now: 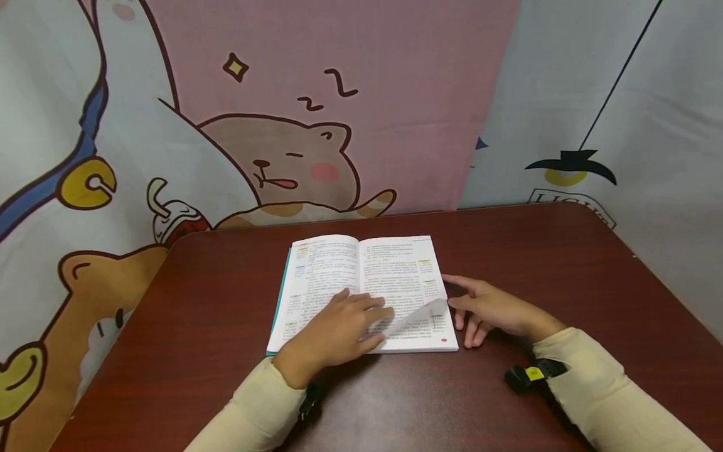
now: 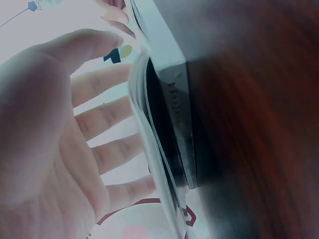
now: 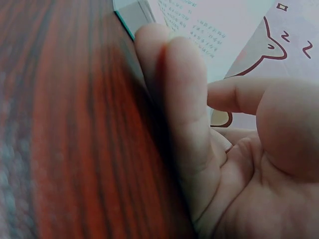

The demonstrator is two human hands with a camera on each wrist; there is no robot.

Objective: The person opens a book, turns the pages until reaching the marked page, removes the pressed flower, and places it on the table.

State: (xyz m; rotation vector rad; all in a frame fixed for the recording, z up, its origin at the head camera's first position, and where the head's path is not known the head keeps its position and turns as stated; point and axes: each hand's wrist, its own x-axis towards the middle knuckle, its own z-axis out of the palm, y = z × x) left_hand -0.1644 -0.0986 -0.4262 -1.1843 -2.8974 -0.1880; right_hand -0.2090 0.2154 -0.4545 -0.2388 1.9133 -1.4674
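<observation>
An open book (image 1: 390, 270) with printed pages and a teal cover edge lies on the table. My left hand (image 1: 341, 326) lies across its lower middle, fingers spread and loosely bent over the pages. In the left wrist view, that hand (image 2: 65, 129) reaches over the book's bottom edge (image 2: 172, 94). Beside the right edge, my right hand (image 1: 491, 309) pinches the corner of a lifted page (image 1: 418, 317) at the lower right. The right wrist view shows the hand (image 3: 214, 134) with its little-finger side near the table; the pinch itself is hidden behind the nearer fingers.
The reddish-brown table (image 1: 186, 301) extends around the book. Behind it hangs a cloth (image 1: 418, 94) with cartoon animals. A black strap device with a yellow label (image 1: 533, 374) is on the right wrist.
</observation>
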